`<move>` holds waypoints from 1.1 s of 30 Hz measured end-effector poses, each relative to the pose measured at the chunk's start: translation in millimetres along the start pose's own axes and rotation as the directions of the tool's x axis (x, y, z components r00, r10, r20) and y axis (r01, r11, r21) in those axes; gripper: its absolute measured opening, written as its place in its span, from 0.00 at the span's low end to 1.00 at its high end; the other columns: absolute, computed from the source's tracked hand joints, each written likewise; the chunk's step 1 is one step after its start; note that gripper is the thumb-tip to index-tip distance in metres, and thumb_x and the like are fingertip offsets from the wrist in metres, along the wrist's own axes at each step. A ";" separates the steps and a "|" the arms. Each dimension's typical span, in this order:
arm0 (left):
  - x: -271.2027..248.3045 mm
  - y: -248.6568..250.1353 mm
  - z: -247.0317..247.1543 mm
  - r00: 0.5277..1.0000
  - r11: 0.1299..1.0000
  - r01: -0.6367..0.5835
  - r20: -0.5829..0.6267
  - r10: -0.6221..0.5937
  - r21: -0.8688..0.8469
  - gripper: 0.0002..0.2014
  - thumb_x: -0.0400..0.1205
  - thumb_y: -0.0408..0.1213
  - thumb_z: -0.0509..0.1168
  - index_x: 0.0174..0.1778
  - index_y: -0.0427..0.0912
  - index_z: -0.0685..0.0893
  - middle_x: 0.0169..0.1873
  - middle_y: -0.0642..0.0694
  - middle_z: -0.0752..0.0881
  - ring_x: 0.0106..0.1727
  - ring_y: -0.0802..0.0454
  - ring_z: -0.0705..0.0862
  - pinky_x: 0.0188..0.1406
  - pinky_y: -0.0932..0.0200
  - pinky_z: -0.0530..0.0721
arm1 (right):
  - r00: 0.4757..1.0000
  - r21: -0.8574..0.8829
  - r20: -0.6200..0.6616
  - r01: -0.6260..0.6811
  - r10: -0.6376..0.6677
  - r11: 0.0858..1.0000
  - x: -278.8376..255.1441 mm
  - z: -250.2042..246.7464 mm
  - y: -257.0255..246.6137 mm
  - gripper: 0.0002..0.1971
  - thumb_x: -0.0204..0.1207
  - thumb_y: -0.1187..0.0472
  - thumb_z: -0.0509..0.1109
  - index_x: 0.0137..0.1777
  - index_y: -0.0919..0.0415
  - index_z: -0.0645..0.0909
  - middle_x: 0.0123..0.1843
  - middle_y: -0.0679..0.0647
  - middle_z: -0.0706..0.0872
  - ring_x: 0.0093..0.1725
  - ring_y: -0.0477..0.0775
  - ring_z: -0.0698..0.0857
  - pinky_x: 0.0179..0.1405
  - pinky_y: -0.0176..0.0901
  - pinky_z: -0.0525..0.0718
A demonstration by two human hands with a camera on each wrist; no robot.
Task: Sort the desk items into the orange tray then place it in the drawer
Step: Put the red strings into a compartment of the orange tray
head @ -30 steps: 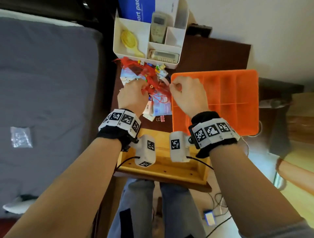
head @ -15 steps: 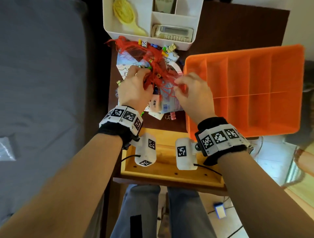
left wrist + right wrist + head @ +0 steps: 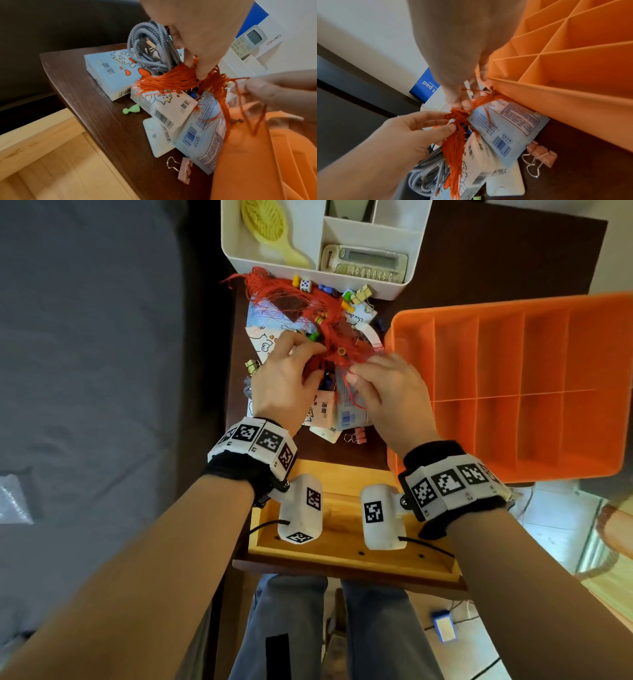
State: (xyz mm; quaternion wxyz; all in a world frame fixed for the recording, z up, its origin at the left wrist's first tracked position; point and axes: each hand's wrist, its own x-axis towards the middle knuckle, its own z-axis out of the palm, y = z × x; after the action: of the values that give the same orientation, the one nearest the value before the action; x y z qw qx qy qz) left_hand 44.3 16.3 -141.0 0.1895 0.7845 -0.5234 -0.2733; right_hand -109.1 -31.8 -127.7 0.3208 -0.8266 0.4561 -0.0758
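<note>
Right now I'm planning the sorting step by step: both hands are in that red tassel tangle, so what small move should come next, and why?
Probably lift the red tassel clear of the pile and toward the orange tray. The left hand pinches its bundle and the right hand pinches a strand, yet the threads drape over the tissue packs, and no item shows in the tray's visible compartments.

A white cardboard box with a blue panel (image 3: 272, 40) bore the red brand "deli"; in the right wrist view its blue panel (image 3: 426, 86) read "pad". Other print stayed illegible.
</note>
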 end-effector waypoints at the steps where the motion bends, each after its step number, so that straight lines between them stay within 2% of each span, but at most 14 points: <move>1: -1.6 0.2 -0.3 1.000 1.000 -0.016 -0.007 0.016 -0.010 0.14 0.77 0.37 0.67 0.59 0.47 0.84 0.60 0.48 0.80 0.46 0.48 0.83 0.39 0.56 0.79 | 0.999 0.052 -0.025 0.024 -0.023 0.998 -0.9 -1.1 -0.5 0.10 0.81 0.63 0.61 0.51 0.63 0.85 0.49 0.57 0.86 0.53 0.60 0.81 0.51 0.50 0.77; 5: -7.3 1.2 -0.3 0.998 0.998 -0.051 -0.031 0.049 -0.043 0.13 0.77 0.40 0.69 0.58 0.47 0.85 0.61 0.46 0.80 0.46 0.47 0.84 0.36 0.56 0.80 | 0.996 0.217 -0.076 0.053 -0.038 0.975 -3.6 -6.6 -5.2 0.12 0.83 0.63 0.57 0.53 0.66 0.82 0.52 0.58 0.86 0.51 0.55 0.83 0.52 0.50 0.81; 9: -14.2 5.1 0.0 0.996 0.992 -0.079 -0.041 0.075 -0.093 0.15 0.77 0.42 0.68 0.60 0.47 0.84 0.60 0.46 0.80 0.47 0.49 0.83 0.38 0.57 0.81 | 0.992 0.315 -0.126 0.032 0.008 0.949 -9.2 -14.1 -11.9 0.10 0.83 0.67 0.57 0.49 0.68 0.80 0.53 0.59 0.80 0.50 0.47 0.78 0.50 0.33 0.76; 11: -17.5 8.1 -0.3 0.995 0.991 -0.093 -0.033 0.090 -0.100 0.15 0.78 0.43 0.68 0.60 0.47 0.84 0.60 0.46 0.80 0.47 0.48 0.83 0.38 0.54 0.84 | 0.988 0.351 -0.150 0.021 0.034 0.936 -13.4 -17.4 -14.5 0.10 0.83 0.67 0.56 0.50 0.69 0.79 0.56 0.59 0.79 0.52 0.46 0.76 0.52 0.28 0.73; 13: -20.0 11.8 -0.7 0.994 0.987 -0.113 -0.023 0.111 -0.117 0.15 0.77 0.44 0.67 0.60 0.47 0.84 0.58 0.45 0.80 0.48 0.49 0.83 0.37 0.50 0.85 | 0.984 0.392 -0.161 -0.004 0.073 0.920 -18.2 -20.5 -15.6 0.11 0.84 0.66 0.55 0.52 0.69 0.79 0.56 0.59 0.80 0.53 0.48 0.79 0.52 0.31 0.75; 16: -24.2 18.5 -0.3 0.988 0.980 -0.155 0.004 0.157 -0.126 0.17 0.76 0.49 0.65 0.59 0.47 0.84 0.57 0.46 0.80 0.53 0.51 0.82 0.36 0.49 0.85 | 0.979 0.477 -0.157 -0.040 0.130 0.878 -25.2 -26.6 -17.7 0.13 0.85 0.65 0.53 0.53 0.68 0.78 0.48 0.57 0.84 0.46 0.48 0.83 0.45 0.37 0.81; 19: -30.0 25.7 2.5 0.984 0.980 -0.166 0.049 0.172 -0.106 0.18 0.77 0.47 0.68 0.60 0.45 0.83 0.57 0.45 0.80 0.53 0.48 0.81 0.37 0.51 0.83 | 0.967 0.541 -0.176 -0.059 0.182 0.839 -29.7 -28.4 -18.0 0.10 0.86 0.62 0.51 0.45 0.60 0.72 0.38 0.56 0.81 0.41 0.60 0.83 0.41 0.61 0.84; 21: -34.8 28.9 4.9 0.983 0.982 -0.157 0.075 0.165 -0.104 0.17 0.77 0.46 0.69 0.59 0.42 0.84 0.57 0.43 0.82 0.56 0.45 0.81 0.40 0.52 0.81 | 0.960 0.586 -0.181 -0.067 0.211 0.807 -32.8 -30.3 -19.8 0.10 0.85 0.59 0.51 0.45 0.57 0.72 0.38 0.60 0.81 0.42 0.66 0.84 0.39 0.68 0.84; 23: -40.2 32.3 5.4 0.981 0.983 -0.156 0.103 0.166 -0.099 0.16 0.78 0.44 0.68 0.58 0.39 0.84 0.55 0.42 0.83 0.58 0.42 0.79 0.43 0.49 0.81 | 0.954 0.650 -0.163 -0.087 0.250 0.755 -36.2 -33.7 -23.0 0.11 0.85 0.58 0.50 0.44 0.56 0.71 0.41 0.69 0.81 0.45 0.72 0.83 0.42 0.65 0.87; 25: -45.5 35.3 4.1 0.977 0.985 -0.154 0.136 0.164 -0.079 0.16 0.80 0.43 0.66 0.58 0.37 0.83 0.53 0.41 0.84 0.57 0.40 0.78 0.45 0.45 0.81 | 0.944 0.684 -0.144 -0.122 0.297 0.719 -39.3 -36.4 -24.3 0.11 0.85 0.60 0.50 0.42 0.54 0.70 0.41 0.63 0.80 0.48 0.70 0.83 0.44 0.57 0.90; 27: -49.9 37.5 2.5 0.980 0.991 -0.115 0.159 0.124 -0.061 0.16 0.82 0.44 0.63 0.58 0.37 0.82 0.50 0.39 0.83 0.55 0.41 0.78 0.46 0.45 0.80 | 0.940 0.652 -0.132 -0.158 0.316 0.741 -40.8 -37.7 -22.1 0.13 0.85 0.60 0.50 0.41 0.49 0.70 0.40 0.49 0.79 0.47 0.64 0.85 0.45 0.61 0.88; 28: -51.4 38.2 1.5 0.984 0.996 -0.077 0.159 0.085 -0.051 0.16 0.82 0.44 0.62 0.58 0.37 0.82 0.50 0.37 0.82 0.53 0.40 0.79 0.46 0.47 0.79 | 0.938 0.638 -0.108 -0.189 0.329 0.747 -41.8 -37.8 -19.8 0.13 0.86 0.60 0.50 0.41 0.50 0.70 0.40 0.47 0.79 0.45 0.60 0.86 0.46 0.62 0.88; 31: -53.9 38.2 -0.6 0.991 1.000 -0.006 0.136 0.006 -0.004 0.16 0.84 0.46 0.58 0.59 0.39 0.78 0.49 0.36 0.81 0.47 0.39 0.81 0.40 0.51 0.75 | 0.917 0.619 -0.039 -0.289 0.396 0.730 -46.4 -39.2 -13.1 0.10 0.87 0.60 0.50 0.47 0.58 0.70 0.39 0.50 0.82 0.39 0.56 0.89 0.41 0.51 0.89; 33: -54.5 38.6 -2.1 0.991 1.000 -0.011 0.131 0.013 -0.017 0.16 0.84 0.48 0.57 0.59 0.40 0.77 0.46 0.38 0.83 0.43 0.39 0.82 0.38 0.52 0.75 | 0.896 0.584 -0.050 -0.332 0.441 0.741 -50.9 -41.9 -11.3 0.09 0.87 0.57 0.51 0.51 0.59 0.70 0.41 0.51 0.83 0.36 0.54 0.88 0.39 0.49 0.89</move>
State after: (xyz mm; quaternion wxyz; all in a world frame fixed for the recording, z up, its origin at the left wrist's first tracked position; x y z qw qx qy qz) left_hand 1.4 52.0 -104.3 0.1628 0.7602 -0.5371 -0.3272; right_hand -147.9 -6.0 -79.6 0.5140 -0.5713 0.6031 -0.2140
